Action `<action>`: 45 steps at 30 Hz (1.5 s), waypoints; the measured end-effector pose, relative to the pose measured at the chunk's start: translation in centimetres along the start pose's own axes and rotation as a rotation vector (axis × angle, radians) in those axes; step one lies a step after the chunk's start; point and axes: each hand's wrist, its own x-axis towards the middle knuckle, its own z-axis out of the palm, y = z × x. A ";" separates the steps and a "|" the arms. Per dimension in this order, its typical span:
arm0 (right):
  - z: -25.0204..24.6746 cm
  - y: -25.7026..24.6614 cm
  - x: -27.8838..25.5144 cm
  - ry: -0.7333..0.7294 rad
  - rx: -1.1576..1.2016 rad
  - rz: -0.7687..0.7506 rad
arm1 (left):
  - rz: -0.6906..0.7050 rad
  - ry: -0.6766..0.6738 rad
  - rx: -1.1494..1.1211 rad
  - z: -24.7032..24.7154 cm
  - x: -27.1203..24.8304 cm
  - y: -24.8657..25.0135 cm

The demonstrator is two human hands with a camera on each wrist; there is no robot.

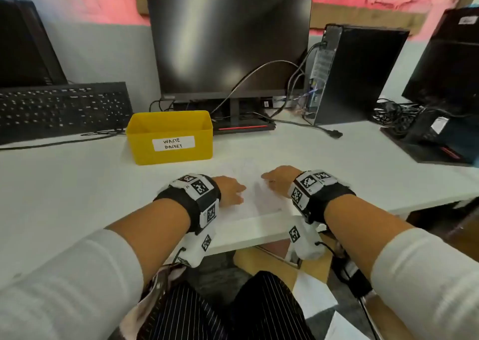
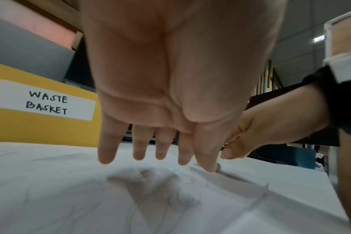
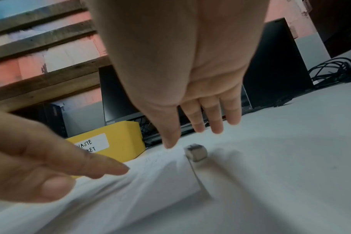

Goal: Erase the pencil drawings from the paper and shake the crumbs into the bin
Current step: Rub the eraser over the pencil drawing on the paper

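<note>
white surface [image 1: 363, 163] carrying everything, seen from the seated edge. behind it, dark monitor [image 1: 230, 41] upright at centre, switched off; black computer tower [image 1: 363, 73] to its right with cables trailing forward; black keyboard [image 1: 59, 109] at far left. yellow bin [image 1: 171, 137] just in front of the monitor base and left of centre, white label reading "waste basket" on the near wall. sheet of paper [image 1: 256, 197] flat on the surface near the front edge, between the bin and the person, faint pencil drawings [image 2: 182, 194] visible across it in the left wrist view, right edge slightly lifted and casting a shadow. left hand [image 1: 230, 190] on the left part of the paper, fingers straight and spread, tips at or just above the sheet, grasping nothing. right hand [image 1: 278, 177] at the right edge of the paper, fingers extended and loose, thumb tip down on the sheet near its edge, grasping nothing. small grey-white eraser [image 3: 196, 152] on the surface just beside the paper's right edge, directly under the right hand's fingers, not touched by them in the right wrist view. marker-tagged black bands on both wrists, white sleeves pushed up the forearms
</note>
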 end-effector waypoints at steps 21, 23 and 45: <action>-1.8 -4.6 2.7 -0.028 -0.091 -0.135 | -0.057 -0.062 0.002 0.6 0.3 -2.7; -1.2 -6.0 3.0 -0.062 -0.103 -0.179 | -0.143 -0.047 0.005 0.4 -0.4 -5.2; 0.3 -15.1 8.4 -0.077 -0.151 -0.513 | -0.334 -0.105 0.026 3.1 -1.6 -16.7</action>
